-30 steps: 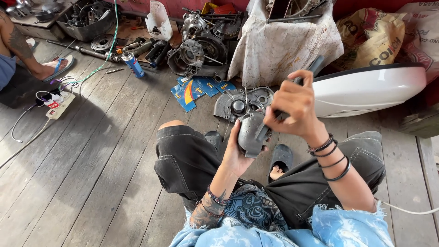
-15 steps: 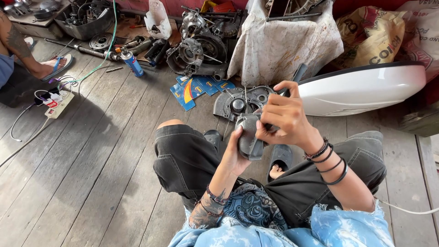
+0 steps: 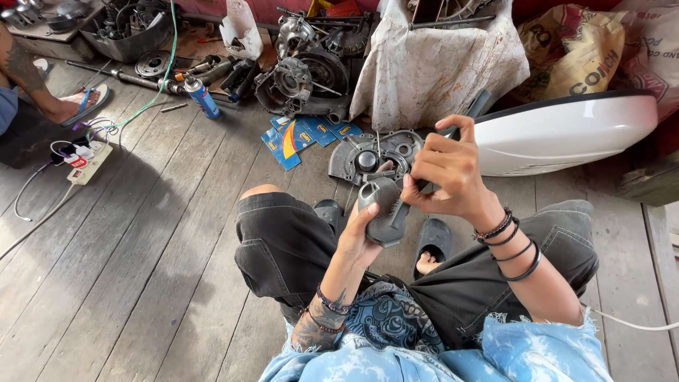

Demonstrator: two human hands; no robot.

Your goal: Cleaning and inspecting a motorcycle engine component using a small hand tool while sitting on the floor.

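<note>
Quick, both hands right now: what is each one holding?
Left hand: closed around the grey metal part, held above the lap.
Right hand: closed on a dark tool handle, its tip at the part.

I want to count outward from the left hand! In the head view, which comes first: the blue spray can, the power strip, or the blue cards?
From the left hand:
1. Blue cards, on the floor just ahead.
2. Blue spray can, farther ahead-left.
3. Power strip, far left.

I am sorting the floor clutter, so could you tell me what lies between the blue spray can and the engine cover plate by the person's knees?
In the head view, blue cards lie fanned on the planks between the spray can and the cover plate.
</note>
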